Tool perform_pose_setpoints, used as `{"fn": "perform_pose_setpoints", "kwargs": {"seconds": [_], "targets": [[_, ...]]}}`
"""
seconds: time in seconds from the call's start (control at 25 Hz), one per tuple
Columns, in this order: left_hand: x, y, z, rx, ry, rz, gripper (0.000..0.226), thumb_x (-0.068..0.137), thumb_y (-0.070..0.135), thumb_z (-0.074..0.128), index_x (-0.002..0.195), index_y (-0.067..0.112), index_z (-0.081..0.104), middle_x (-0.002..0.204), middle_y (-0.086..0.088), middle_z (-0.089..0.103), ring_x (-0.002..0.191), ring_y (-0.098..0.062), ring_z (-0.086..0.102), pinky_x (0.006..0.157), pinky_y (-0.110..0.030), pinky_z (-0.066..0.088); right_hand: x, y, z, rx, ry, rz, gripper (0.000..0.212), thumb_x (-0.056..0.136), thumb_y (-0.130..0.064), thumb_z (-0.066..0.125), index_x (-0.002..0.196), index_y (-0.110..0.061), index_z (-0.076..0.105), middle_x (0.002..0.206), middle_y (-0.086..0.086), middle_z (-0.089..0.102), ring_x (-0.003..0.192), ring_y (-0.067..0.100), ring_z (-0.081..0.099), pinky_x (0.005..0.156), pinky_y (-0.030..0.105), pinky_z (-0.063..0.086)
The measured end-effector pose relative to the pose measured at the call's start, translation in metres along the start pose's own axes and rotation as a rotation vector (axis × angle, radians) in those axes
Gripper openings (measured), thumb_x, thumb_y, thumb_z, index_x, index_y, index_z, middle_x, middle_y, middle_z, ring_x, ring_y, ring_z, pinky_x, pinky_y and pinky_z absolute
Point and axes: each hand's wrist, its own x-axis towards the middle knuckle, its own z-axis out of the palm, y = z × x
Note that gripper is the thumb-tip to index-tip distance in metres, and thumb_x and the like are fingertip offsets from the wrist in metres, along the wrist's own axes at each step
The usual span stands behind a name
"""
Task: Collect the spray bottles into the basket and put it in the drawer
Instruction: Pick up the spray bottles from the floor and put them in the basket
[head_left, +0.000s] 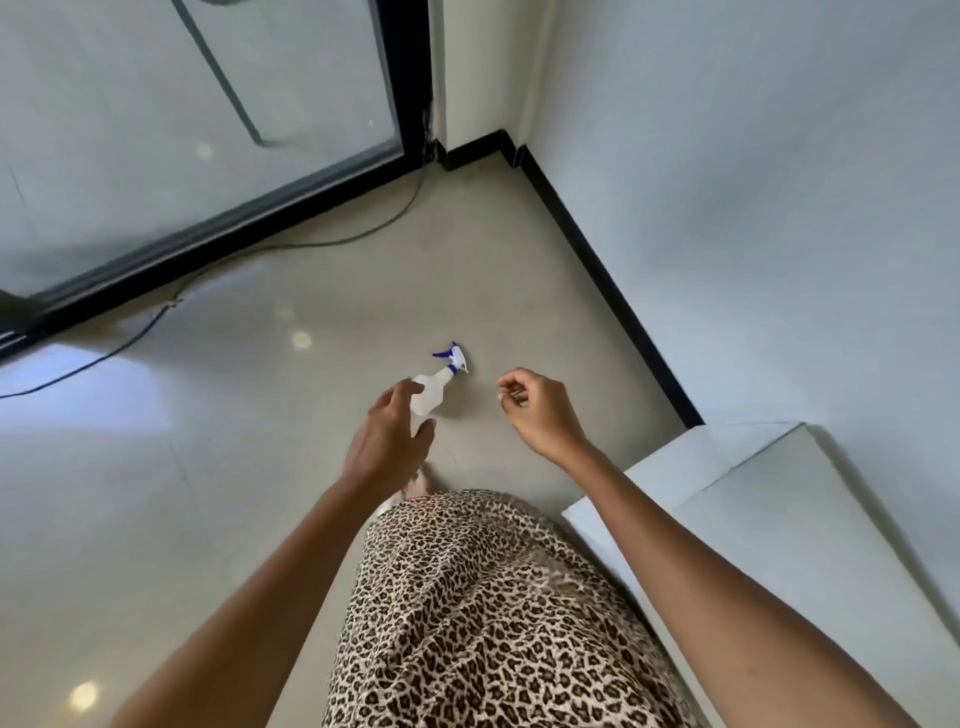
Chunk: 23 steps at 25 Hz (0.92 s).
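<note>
A white spray bottle (435, 387) with a blue trigger head lies on its side on the glossy beige floor (208, 493), nozzle end pointing away from the person. The left hand (390, 436) reaches down over the bottle's base end, fingers spread and thumb apart — open, with the bottle body showing between thumb and forefinger. Whether the fingertips already touch the plastic is hard to say from this angle; nothing is gripped.

The right hand (537, 410) hangs just to the right of the bottle, apart from it, its fingers loosely curled inward and empty.

Beyond both hands a dark cable (291, 244) trails across the floor along a black-framed glass door (208, 156). To the right of the right hand a black skirting (597, 270) runs along a pale wall, and nearer the person — under the right forearm — sits a white cabinet top (779, 519). Below the arms a leopard-print garment (467, 613) fills the lower middle of the view.
</note>
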Motion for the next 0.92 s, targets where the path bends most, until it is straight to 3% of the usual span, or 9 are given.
{"fn": "perform_pose_setpoints", "kwargs": {"seconds": [0.12, 0.28, 0.4, 0.56, 0.64, 0.68, 0.76, 0.84, 0.92], "targets": [[0.062, -0.036, 0.018, 0.038, -0.09, -0.026, 0.045, 0.087, 0.017, 0.056, 0.129, 0.007, 0.041, 0.136, -0.018, 0.048, 0.109, -0.033, 0.055, 0.081, -0.035, 0.045, 0.059, 0.015, 0.035, 0.022, -0.005, 0.091, 0.018, 0.088, -0.01, 0.058, 0.104, -0.005, 0.066, 0.101, 0.012, 0.071, 0.078, 0.008, 0.056, 0.067, 0.011, 0.041], [0.15, -0.087, 0.07, 0.086, -0.182, -0.082, 0.047, 0.087, 0.017, 0.055, 0.129, 0.006, 0.039, 0.133, -0.019, 0.05, 0.106, -0.035, 0.055, 0.079, -0.035, 0.043, 0.137, 0.053, 0.101, 0.091, -0.052, 0.224, 0.021, 0.088, -0.008, 0.058, 0.107, -0.004, 0.065, 0.107, 0.012, 0.07, 0.094, 0.019, 0.065, 0.077, 0.015, 0.043], [0.222, -0.142, 0.136, 0.082, -0.201, -0.146, 0.051, 0.085, 0.02, 0.058, 0.13, 0.005, 0.038, 0.132, -0.02, 0.051, 0.108, -0.036, 0.053, 0.079, -0.035, 0.042, 0.206, 0.11, 0.165, 0.099, -0.108, 0.3, 0.022, 0.088, -0.011, 0.056, 0.108, -0.004, 0.062, 0.11, 0.012, 0.069, 0.101, 0.024, 0.063, 0.077, 0.018, 0.041], [0.299, -0.226, 0.227, 0.102, -0.232, -0.265, 0.064, 0.078, 0.028, 0.067, 0.13, 0.005, 0.036, 0.13, -0.02, 0.051, 0.112, -0.035, 0.05, 0.081, -0.038, 0.043, 0.291, 0.192, 0.248, 0.189, -0.098, 0.515, 0.014, 0.088, -0.024, 0.055, 0.094, -0.011, 0.059, 0.085, 0.001, 0.058, 0.087, 0.024, 0.06, 0.064, 0.021, 0.044], [0.323, -0.259, 0.263, 0.107, -0.245, -0.313, 0.073, 0.072, 0.033, 0.073, 0.129, 0.006, 0.036, 0.129, -0.017, 0.05, 0.115, -0.035, 0.048, 0.085, -0.043, 0.046, 0.323, 0.221, 0.282, 0.23, -0.091, 0.623, 0.019, 0.088, -0.03, 0.056, 0.074, -0.019, 0.049, 0.069, -0.004, 0.048, 0.066, 0.019, 0.052, 0.049, 0.014, 0.04], [0.332, -0.275, 0.28, 0.098, -0.241, -0.332, 0.078, 0.068, 0.035, 0.075, 0.129, 0.007, 0.035, 0.13, -0.016, 0.05, 0.116, -0.034, 0.047, 0.087, -0.044, 0.047, 0.337, 0.234, 0.297, 0.264, -0.087, 0.672, 0.021, 0.087, -0.031, 0.057, 0.073, -0.021, 0.046, 0.065, -0.005, 0.045, 0.059, 0.015, 0.048, 0.041, 0.011, 0.037], [0.345, -0.297, 0.309, 0.1, -0.226, -0.344, 0.088, 0.063, 0.038, 0.079, 0.133, 0.011, 0.031, 0.135, -0.013, 0.046, 0.12, -0.033, 0.044, 0.089, -0.046, 0.047, 0.361, 0.253, 0.322, 0.399, -0.058, 0.754, 0.017, 0.085, -0.033, 0.062, 0.09, -0.019, 0.053, 0.073, -0.002, 0.054, 0.064, 0.014, 0.053, 0.052, 0.012, 0.044], [0.35, -0.311, 0.33, 0.099, -0.169, -0.352, 0.096, 0.059, 0.038, 0.081, 0.135, 0.016, 0.027, 0.136, -0.011, 0.044, 0.122, -0.033, 0.042, 0.086, -0.043, 0.045, 0.377, 0.267, 0.343, 0.573, -0.027, 0.796, 0.025, 0.083, -0.029, 0.066, 0.101, -0.016, 0.054, 0.092, 0.005, 0.061, 0.085, 0.024, 0.062, 0.077, 0.03, 0.053], [0.35, -0.317, 0.34, 0.064, -0.119, -0.354, 0.097, 0.055, 0.036, 0.083, 0.132, 0.019, 0.027, 0.132, -0.011, 0.046, 0.119, -0.033, 0.042, 0.076, -0.038, 0.041, 0.385, 0.267, 0.352, 0.717, 0.002, 0.814, 0.03, 0.082, -0.023, 0.068, 0.105, -0.013, 0.053, 0.101, 0.009, 0.061, 0.101, 0.029, 0.064, 0.093, 0.042, 0.052]]}}
